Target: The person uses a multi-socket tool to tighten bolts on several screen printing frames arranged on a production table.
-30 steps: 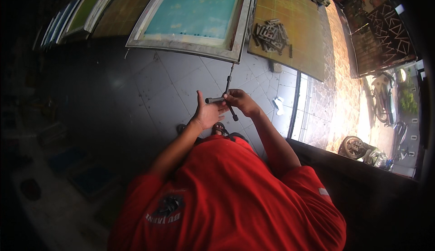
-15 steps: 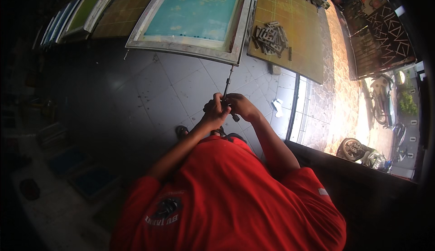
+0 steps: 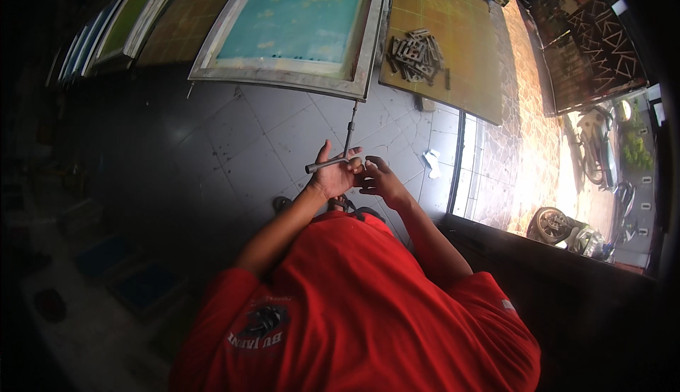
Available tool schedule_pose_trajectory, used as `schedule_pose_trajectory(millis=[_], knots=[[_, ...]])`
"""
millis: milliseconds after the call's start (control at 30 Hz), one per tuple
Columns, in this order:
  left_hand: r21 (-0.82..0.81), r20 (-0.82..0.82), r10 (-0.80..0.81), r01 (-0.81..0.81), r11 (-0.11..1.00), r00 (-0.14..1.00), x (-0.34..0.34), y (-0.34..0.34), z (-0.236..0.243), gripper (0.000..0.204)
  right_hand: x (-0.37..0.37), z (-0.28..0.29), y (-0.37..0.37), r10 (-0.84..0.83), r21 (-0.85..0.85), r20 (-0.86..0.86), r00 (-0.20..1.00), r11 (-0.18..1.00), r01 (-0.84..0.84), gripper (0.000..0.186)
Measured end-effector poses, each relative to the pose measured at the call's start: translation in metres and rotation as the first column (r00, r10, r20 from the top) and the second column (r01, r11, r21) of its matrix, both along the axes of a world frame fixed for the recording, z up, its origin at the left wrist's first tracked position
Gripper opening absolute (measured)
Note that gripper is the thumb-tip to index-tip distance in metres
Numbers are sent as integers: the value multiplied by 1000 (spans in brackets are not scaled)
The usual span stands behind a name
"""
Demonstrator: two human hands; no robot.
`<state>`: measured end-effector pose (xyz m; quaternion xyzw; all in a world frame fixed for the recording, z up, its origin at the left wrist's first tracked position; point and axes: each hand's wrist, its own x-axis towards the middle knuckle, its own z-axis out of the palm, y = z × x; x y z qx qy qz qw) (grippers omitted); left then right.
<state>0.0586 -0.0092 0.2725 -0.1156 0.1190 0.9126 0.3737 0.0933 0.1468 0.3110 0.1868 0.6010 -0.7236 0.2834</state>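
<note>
A dark metal T-handle socket wrench lies across my left hand in front of my red shirt. This hand is palm up, its thumb raised clear and its fingers bent around the crossbar near the joint. The crossbar sticks out left past the palm, and the shank points away toward the screen frame's lower edge. My right hand is close beside the left fingertips, its own fingers apart and slightly curled. Whether it touches them or the wrench is hard to tell.
A white-framed screen with teal mesh stands ahead. Right of it, a yellowish board bears a pile of small metal pieces. More frames line the far left. Grey tiles cover the floor; a parked motorcycle shows at right.
My left hand has turned palm up and loosened, and the wrench's crossbar has swung to point left. My right hand has drawn back from the wrench with its fingers spread.
</note>
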Motion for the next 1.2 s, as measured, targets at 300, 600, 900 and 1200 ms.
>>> schedule_pose_trajectory(millis=[300, 600, 900, 1200], knots=[[-338, -181, -381, 306, 890, 907, -28, -46, 35, 67, 13, -34, 16, 26, -166, -82, 996, 985, -40, 30], [-854, -204, -842, -512, -97, 500, 6, -50, 69, 61, 22, 4, -10, -111, 189, -336, 935, 965, 182, 24], [-849, -529, -610, -369, 378, 590, 4, -47, -70, 71, 8, 38, -61, 424, 664, -635, 646, 726, 177, 22], [-659, -254, -452, 190, 728, 855, -25, -57, 6, 58, -4, 35, -78, 471, 682, -649, 598, 709, 182, 31]])
